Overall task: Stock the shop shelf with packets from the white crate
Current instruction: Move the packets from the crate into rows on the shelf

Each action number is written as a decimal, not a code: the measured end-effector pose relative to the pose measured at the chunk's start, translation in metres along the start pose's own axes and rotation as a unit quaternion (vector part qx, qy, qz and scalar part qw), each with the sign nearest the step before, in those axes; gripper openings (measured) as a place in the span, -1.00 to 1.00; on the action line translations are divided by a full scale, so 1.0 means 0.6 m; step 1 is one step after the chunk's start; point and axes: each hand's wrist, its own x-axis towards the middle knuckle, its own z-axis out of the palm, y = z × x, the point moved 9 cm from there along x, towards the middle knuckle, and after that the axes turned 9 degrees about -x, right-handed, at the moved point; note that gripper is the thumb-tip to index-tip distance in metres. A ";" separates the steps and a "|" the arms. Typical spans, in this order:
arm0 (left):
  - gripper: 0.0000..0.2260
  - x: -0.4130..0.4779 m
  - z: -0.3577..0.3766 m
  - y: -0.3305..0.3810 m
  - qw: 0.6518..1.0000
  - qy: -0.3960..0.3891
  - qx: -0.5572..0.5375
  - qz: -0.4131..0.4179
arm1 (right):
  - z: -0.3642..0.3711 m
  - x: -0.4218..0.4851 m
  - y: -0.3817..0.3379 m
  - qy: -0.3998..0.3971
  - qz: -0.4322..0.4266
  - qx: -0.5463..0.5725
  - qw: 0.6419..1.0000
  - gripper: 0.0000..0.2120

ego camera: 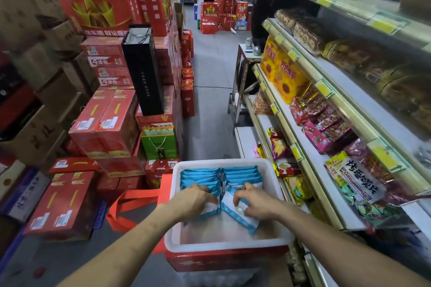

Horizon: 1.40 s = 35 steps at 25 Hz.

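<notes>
Head view: flat blue-and-white plastic packets (pixel 242 175) stand on edge in two side-by-side rows in the far half of the white rectangular plastic crate (pixel 228 243). Their long edges run crosswise, and the front ones lean toward the camera. The left hand (pixel 193 200) and right hand (pixel 256 200) each curl around a front packet. The crate rests on a red carton (pixel 224 261) beside the metal shop shelf (pixel 312 184).

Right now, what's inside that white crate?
Two rows of blue-and-white packets stand in the white crate; the left hand and right hand grip the nearest ones. The near floor is bare. Anything beneath the packets is hidden.
</notes>
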 end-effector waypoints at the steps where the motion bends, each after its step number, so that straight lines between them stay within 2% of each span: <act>1: -0.55 0.001 0.003 0.001 1.000 -0.009 -0.013 0.001 | 0.008 0.000 0.000 -0.009 -0.002 0.023 1.000 -0.70; 3: -0.58 0.002 0.016 0.005 0.998 -0.044 -0.038 0.000 | 0.018 -0.001 -0.007 -0.033 -0.014 0.041 0.999 -0.70; 6: -0.59 0.001 0.032 0.007 0.994 -0.082 -0.069 -0.004 | 0.016 -0.006 -0.013 -0.046 -0.018 0.057 0.997 -0.54; 14: -0.48 0.010 -0.012 0.020 0.998 -0.028 -0.056 0.005 | -0.035 -0.039 0.015 -0.011 0.015 0.058 0.998 -0.33; 20: -0.47 0.034 -0.155 0.055 0.998 -0.025 -0.016 0.057 | -0.178 -0.118 0.037 0.041 0.033 0.032 0.998 -0.34; 24: -0.55 0.061 -0.308 0.163 0.987 -0.033 0.011 0.158 | -0.312 -0.215 0.072 0.085 0.049 -0.005 0.995 -0.41; 27: -0.47 0.084 -0.413 0.258 0.972 -0.037 0.045 0.228 | -0.424 -0.321 0.103 0.115 0.055 -0.047 0.991 -0.46; 31: -0.45 0.123 -0.537 0.421 0.947 -0.035 0.084 0.308 | -0.554 -0.511 0.166 0.151 0.127 -0.078 0.977 -0.46; 35: -0.49 0.131 -0.621 0.629 0.912 -0.050 0.065 0.403 | -0.623 -0.729 0.209 0.202 0.210 -0.066 0.954 -0.45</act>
